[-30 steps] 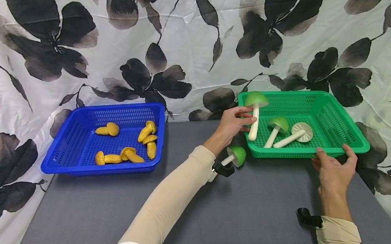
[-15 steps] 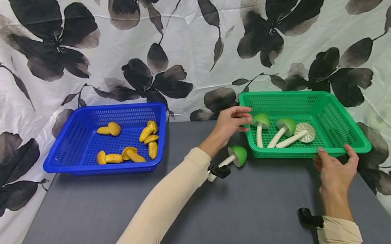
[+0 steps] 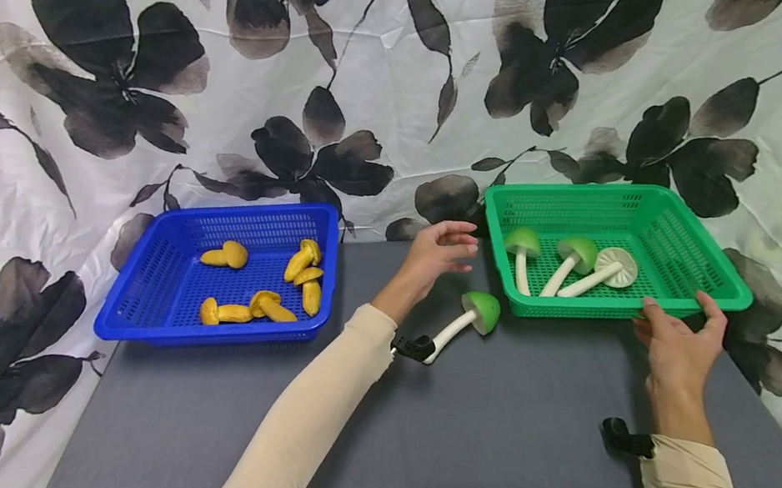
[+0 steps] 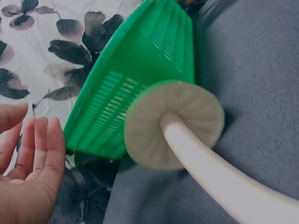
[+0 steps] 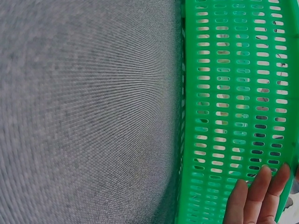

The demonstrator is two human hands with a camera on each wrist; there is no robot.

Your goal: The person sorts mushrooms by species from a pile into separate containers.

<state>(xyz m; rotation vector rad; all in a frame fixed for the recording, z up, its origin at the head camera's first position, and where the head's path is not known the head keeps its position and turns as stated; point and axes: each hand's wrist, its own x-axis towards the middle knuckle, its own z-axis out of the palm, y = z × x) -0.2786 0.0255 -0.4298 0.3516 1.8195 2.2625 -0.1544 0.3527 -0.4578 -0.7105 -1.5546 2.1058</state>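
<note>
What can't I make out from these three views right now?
- Left wrist view: the loose mushroom shows only its pale underside; its stem runs off the edge.
- Right wrist view: right hand is cut off, only fingers on the green basket.
- Head view: yellow pieces are too small to identify.

Beyond your hands, a white cloth backdrop (image 3: 390, 50) printed with black leaves hangs behind the grey tabletop (image 3: 480, 460).

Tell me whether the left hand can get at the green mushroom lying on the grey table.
Probably yes. The left hand is open and holds nothing, just above the mushroom on the table, which lies in the open outside the green basket. Nothing lies between them.
</note>
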